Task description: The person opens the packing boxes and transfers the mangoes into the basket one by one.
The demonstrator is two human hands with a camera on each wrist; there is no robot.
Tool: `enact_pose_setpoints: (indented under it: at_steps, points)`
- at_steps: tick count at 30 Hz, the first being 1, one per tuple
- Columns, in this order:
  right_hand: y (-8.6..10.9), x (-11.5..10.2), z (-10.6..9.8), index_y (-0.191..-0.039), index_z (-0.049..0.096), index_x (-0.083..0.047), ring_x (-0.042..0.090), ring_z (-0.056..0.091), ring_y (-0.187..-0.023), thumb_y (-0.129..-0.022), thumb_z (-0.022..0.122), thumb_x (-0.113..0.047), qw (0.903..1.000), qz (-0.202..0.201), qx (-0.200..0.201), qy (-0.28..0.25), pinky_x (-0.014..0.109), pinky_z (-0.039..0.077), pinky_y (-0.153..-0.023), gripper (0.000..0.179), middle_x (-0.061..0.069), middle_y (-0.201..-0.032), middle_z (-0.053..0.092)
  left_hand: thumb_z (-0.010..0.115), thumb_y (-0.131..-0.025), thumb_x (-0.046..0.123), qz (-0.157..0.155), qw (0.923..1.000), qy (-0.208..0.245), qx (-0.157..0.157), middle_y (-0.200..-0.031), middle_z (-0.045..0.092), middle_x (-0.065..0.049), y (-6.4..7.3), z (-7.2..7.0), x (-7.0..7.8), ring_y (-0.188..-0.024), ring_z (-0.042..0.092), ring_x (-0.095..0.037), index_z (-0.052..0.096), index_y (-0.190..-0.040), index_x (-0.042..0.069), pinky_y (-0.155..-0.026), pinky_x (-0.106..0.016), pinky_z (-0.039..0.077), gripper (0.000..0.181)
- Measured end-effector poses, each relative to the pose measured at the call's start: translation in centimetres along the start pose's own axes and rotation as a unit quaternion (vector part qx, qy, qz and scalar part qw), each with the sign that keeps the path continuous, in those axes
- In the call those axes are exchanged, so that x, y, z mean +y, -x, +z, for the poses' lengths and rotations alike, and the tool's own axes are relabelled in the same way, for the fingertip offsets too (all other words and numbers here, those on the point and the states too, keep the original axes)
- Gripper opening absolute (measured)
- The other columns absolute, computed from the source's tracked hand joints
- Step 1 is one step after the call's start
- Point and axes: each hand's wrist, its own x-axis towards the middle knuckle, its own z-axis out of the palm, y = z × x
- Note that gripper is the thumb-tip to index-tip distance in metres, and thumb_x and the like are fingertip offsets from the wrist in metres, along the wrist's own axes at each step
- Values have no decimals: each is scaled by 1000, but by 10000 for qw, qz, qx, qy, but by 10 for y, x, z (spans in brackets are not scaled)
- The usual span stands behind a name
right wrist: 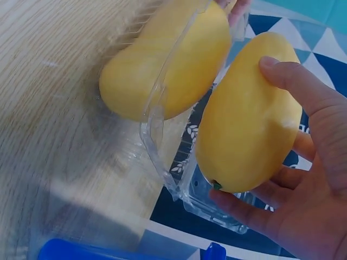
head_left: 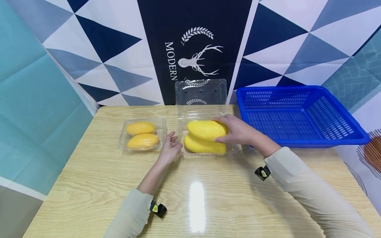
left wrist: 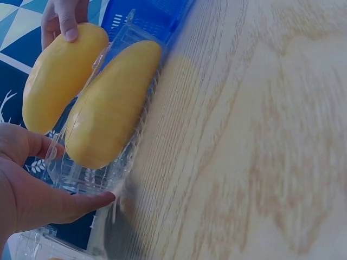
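Holding mango (head_left: 205, 129), second mango (head_left: 202, 146) in clear container (left wrist: 91, 177)

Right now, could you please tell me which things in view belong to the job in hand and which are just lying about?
In the job:
upper mango, held by the right hand
lower mango, in the open clear box
left hand, at that box's end

Seemingly just lying about:
second clear box, holding two mangoes
blue basket

Yellow mangoes (head_left: 205, 130), blue basket (head_left: 276, 122), pale wood-grained table (head_left: 232, 195), backdrop (head_left: 107, 36) triangled in navy, grey-blue and white
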Motion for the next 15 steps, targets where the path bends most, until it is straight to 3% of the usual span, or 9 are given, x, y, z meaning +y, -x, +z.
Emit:
enact_pose_setpoints:
  at_steps: [15]
  points:
    - [4,1,-9,-139,44,-12,29,48,-109,-76,75,-38,9994,316,133,77,46,46,-89,75,16,-130,49,52,-90,5,-21,9999,54,-87,-145,31,-24,0,0,-2,-131,36,-40,18,-147,3,-105,-48,40,66]
